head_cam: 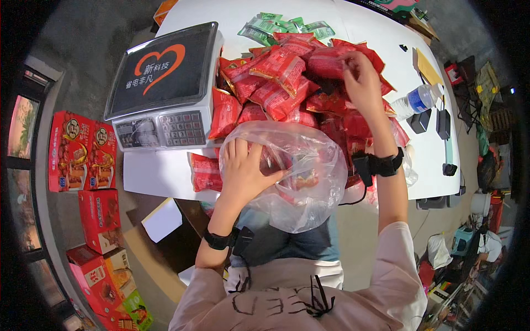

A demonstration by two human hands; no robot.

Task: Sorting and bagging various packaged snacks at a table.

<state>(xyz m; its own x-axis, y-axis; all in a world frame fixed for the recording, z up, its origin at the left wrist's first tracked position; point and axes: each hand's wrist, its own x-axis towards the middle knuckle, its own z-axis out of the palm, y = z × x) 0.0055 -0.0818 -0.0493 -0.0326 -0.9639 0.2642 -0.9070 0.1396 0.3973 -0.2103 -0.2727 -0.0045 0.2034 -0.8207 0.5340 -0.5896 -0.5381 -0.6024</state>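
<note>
Many red snack packets (277, 66) lie heaped on the white table. At the front edge of the heap a clear plastic bag (314, 198) bulges over the table's near side, with red packets showing through its film. My left hand (248, 165) is at the bag's left part, fingers spread and thumb pointing right; whether it grips the film is hard to tell. At the upper right of the heap, my right hand (362, 76) has its fingers bent against a red packet (329, 62); the fingertips are partly hidden, so a firm hold cannot be confirmed. Each wrist wears a black strap device.
A digital scale (161, 74) stands left of the heap, with green packets (269, 27) behind it. A water bottle (420, 99) lies at right near small black boxes (443, 124). Red cartons (70, 151) stand on the floor at left. A person (490, 248) is at far right.
</note>
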